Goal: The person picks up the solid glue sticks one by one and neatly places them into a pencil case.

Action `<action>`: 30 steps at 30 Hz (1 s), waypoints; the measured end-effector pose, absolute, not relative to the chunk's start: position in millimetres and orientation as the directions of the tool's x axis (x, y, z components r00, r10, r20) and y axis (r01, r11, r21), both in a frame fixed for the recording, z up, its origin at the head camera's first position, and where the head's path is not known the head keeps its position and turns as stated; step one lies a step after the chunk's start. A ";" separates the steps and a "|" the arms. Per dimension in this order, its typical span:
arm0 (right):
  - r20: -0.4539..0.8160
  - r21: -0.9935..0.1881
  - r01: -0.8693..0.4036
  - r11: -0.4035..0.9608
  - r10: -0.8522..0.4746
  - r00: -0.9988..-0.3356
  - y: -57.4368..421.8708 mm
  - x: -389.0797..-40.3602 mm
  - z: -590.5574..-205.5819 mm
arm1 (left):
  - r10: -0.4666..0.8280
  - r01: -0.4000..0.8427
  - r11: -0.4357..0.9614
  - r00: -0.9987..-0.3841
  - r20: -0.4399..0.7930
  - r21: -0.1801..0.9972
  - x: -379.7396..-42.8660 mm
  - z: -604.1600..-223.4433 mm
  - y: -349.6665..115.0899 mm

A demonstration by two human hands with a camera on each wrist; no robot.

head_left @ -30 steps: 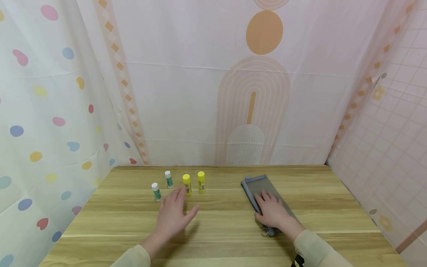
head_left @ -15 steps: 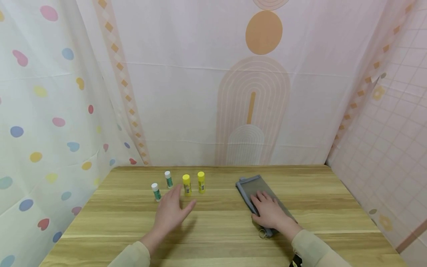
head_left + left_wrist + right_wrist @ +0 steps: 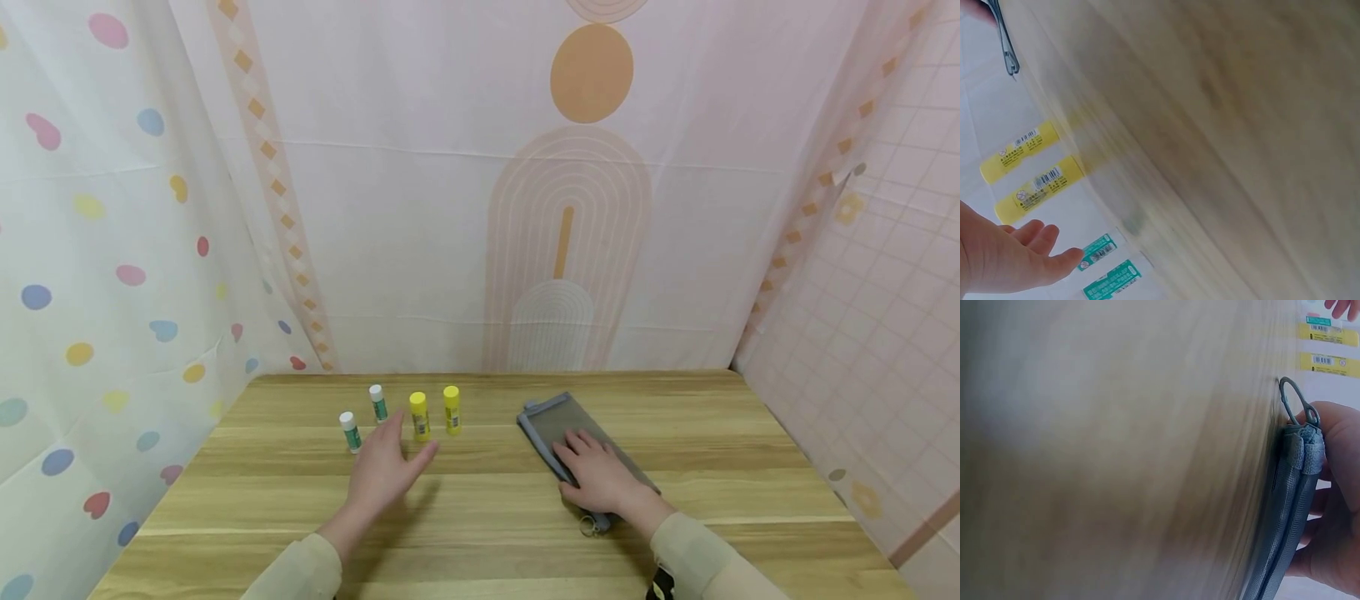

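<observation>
My right hand point(image 3: 602, 482) rests on a grey zip pouch point(image 3: 546, 425) lying flat on the table, fingers spread over its top and thumb by its left edge. A metal key ring point(image 3: 589, 526) hangs off the pouch's near end. Over the table at left, my left hand point(image 3: 381, 471) is held with loosely straight fingers and nothing in its grasp. Just beyond its fingertips stand two yellow glue sticks point(image 3: 420, 419) and, further left, two glue sticks with white caps and green labels point(image 3: 350, 435). All of them are upright.
The wood-grain table point(image 3: 480, 542) runs back to a white patterned curtain point(image 3: 405, 250). A dotted curtain point(image 3: 82, 317) borders the left side and a checked one point(image 3: 892, 333) the right.
Under my right hand, the pouch has slid left across the table. My left hand has drifted slightly left; the glue sticks stay in place.
</observation>
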State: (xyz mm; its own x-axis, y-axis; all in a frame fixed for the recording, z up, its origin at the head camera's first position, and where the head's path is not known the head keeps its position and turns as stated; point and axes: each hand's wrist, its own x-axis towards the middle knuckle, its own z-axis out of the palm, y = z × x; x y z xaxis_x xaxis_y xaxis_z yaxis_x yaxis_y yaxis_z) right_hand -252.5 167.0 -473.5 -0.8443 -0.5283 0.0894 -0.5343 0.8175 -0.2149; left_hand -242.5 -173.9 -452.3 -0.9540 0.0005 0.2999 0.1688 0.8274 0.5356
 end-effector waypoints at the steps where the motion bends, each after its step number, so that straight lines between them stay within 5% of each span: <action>1: 0.089 -0.212 -0.542 0.813 -0.536 -0.839 167.0 -252.9 -473.4 | -0.003 0.164 0.826 -0.955 0.295 0.539 -242.8 -451.9 -173.9; 30: 0.160 -0.180 -0.701 0.690 -0.683 -0.713 167.2 -263.8 -472.5 | -0.060 0.114 0.781 -0.965 0.255 0.614 -255.8 -456.4 -167.4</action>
